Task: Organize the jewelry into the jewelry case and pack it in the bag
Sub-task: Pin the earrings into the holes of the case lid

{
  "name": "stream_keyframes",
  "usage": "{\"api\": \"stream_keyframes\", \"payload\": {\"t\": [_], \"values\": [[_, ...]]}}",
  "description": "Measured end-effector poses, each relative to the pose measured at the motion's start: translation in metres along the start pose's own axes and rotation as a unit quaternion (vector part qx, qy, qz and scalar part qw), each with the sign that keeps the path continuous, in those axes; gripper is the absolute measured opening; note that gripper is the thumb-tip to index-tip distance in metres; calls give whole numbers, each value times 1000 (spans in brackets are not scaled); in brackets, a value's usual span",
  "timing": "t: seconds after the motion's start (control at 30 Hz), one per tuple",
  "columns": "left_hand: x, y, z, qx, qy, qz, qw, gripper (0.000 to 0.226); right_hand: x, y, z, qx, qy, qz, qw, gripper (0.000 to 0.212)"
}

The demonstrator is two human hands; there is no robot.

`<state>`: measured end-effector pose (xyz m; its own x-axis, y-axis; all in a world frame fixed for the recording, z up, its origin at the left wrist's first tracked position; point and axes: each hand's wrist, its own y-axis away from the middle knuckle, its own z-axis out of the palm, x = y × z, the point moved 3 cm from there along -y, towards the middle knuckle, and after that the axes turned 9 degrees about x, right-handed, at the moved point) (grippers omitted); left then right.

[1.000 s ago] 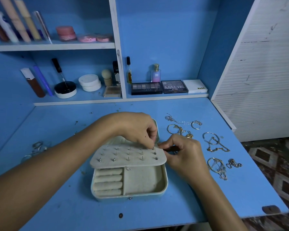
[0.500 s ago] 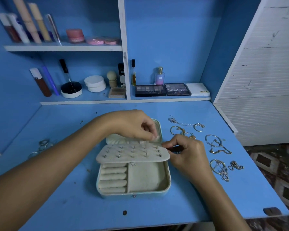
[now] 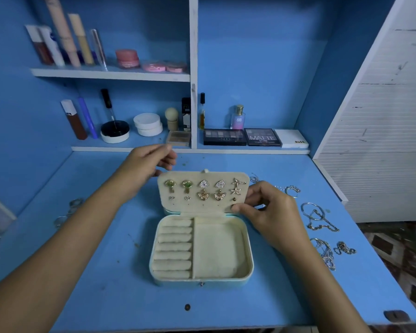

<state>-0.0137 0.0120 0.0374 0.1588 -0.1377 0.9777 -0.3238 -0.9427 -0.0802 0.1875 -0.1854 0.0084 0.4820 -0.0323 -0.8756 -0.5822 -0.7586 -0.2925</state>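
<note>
Both your hands are up by the jewelry case (image 3: 201, 251) on the table (image 3: 106, 284): your right hand (image 3: 271, 212) pinches the raised earring flap (image 3: 202, 205); your left hand (image 3: 149, 162) hangs loose, fingertips hidden behind it

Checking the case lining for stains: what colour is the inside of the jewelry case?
Cream, seen in the head view: the jewelry case is lined cream inside, with a pale blue outer shell.

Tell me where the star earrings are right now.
In the head view, the star earrings are pinned at the right end of the earring panel, which stands raised behind the open case, just left of the right hand pinching the panel's edge.
</note>
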Motion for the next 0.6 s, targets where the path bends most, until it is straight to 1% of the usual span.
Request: {"api": "stream_keyframes", "payload": {"t": [0.1,0.2,0.27,0.4,0.53,0.6], "values": [[-18,9,-3,89,33,-14,995,30,1,-5,1,-4,8,15,1000,24],[-26,24,-3,133,33,-12,991,31,3,-8,3,-11,19,31,999,23],[-29,32,-5,153,-6,10,988,33,7,-10,5,-18,27,45,998,23],[-37,45,-5,157,-80,41,984,33,12,-13,7,-34,33,89,995,21],[-46,52,-2,142,-133,75,978,42,14,-14,9,-54,23,123,991,15],[-49,53,-1,138,-145,97,975,37,16,-15,10,-60,24,131,989,14]]}}
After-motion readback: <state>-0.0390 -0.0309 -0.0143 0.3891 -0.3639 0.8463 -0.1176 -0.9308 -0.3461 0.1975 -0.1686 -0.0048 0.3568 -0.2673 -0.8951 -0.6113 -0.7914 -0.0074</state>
